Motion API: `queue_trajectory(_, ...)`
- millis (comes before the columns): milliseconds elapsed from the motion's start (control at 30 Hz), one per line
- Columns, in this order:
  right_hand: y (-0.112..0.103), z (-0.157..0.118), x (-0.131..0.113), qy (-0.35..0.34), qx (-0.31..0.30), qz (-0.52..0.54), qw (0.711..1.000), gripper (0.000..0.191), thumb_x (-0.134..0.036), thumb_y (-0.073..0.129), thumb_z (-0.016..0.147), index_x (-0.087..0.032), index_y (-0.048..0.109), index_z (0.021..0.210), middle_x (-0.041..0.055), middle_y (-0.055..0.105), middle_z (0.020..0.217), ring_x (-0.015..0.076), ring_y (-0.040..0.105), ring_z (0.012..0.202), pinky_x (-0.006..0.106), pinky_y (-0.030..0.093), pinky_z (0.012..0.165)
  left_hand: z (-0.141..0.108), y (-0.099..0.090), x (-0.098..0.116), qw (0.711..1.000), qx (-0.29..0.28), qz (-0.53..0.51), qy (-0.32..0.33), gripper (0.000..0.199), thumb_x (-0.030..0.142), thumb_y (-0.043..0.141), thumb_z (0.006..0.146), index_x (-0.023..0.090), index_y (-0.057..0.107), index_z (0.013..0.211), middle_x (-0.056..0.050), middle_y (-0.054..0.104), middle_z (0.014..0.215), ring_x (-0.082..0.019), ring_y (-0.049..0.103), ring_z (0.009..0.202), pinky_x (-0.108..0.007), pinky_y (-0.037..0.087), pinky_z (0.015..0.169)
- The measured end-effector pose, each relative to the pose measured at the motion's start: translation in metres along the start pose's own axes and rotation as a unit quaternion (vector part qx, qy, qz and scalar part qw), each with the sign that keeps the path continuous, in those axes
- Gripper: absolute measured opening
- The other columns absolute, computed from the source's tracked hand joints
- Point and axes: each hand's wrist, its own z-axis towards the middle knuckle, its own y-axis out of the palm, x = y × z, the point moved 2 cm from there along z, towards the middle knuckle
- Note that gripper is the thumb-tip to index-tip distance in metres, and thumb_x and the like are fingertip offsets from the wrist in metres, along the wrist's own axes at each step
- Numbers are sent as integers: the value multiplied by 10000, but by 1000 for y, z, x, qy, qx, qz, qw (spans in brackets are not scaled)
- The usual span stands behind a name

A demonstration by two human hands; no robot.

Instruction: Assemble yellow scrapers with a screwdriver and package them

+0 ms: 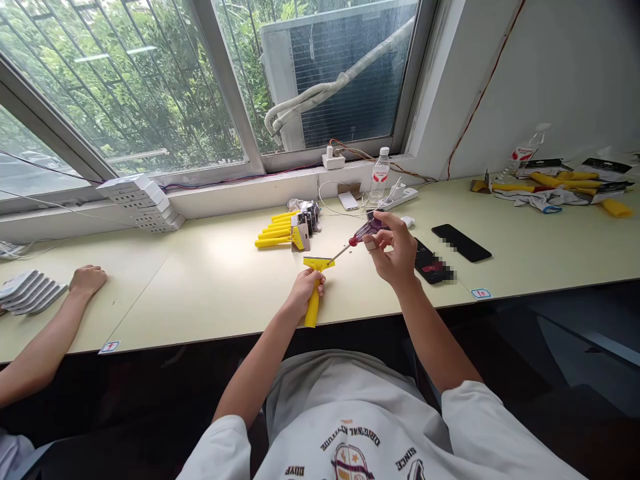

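Note:
My left hand (306, 291) is wrapped round the neck of a yellow scraper (312, 312), its wide head pointing away from me. In my right hand (395, 252) is a screwdriver (367, 231) with a clear purple and red handle, held between the fingers. The screwdriver's shaft slants down to the left, and its tip is at the right part of the scraper's head. Beyond the scraper lies a group of yellow-handled scrapers (276, 233) with dark and card-covered heads.
Two dark phones (463, 243) lie right of my right hand. Behind stand a water bottle (380, 175), a power strip (400, 196) and a white power bank (349, 201). More yellow tools and gloves (545, 198) lie far right. Another person's arm (45, 347) rests at left, near stacked packs (30, 292).

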Motion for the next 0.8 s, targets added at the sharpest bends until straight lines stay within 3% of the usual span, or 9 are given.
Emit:
queue_trajectory(133,-1,3,-3,1,2,-1,1000,387,-502,762,1022,-294,686,1339,37,741,1112,89,631,570,230,490,441,1,-1,-1,1000,1,4,-2,206,141,737,850,205,551,912,3,647,787,-73,508,528,-216,466,519)
queue_trajectory(300,-6,2,-8,14,-10,34,999,347,-475,661,1073,-291,640,1366,95,783,1267,181,773,829,257,590,525,1,-2,-1,1000,1,2,-5,211,140,742,861,205,561,947,6,648,786,-77,509,526,-219,469,516)
queue_trajectory(400,-5,1,-6,20,-9,42,999,356,-494,669,1073,-290,614,1359,59,795,1158,144,734,689,263,596,517,0,-1,0,1000,9,7,-7,206,137,741,862,204,563,943,6,650,787,-76,511,525,-218,479,522)
queue_trajectory(533,-2,3,-1,11,23,12,1000,388,-583,730,1032,-276,641,1252,12,726,1015,91,622,528,244,510,444,-1,0,0,1000,12,4,-7,206,134,741,863,204,563,940,5,652,793,-72,511,525,-215,482,525)
queue_trajectory(667,-4,5,-1,7,39,0,999,401,-606,783,991,-256,643,1128,5,707,955,93,618,535,235,494,441,0,0,0,1000,11,3,-7,209,126,735,861,207,558,936,7,645,775,-77,510,519,-217,478,517)
queue_trajectory(800,-8,4,-5,17,10,31,999,298,-508,715,1043,-271,626,1199,66,787,1179,148,738,723,257,575,512,0,-1,0,1000,9,-6,-5,210,120,729,857,205,557,942,4,650,782,-78,509,519,-219,466,505)
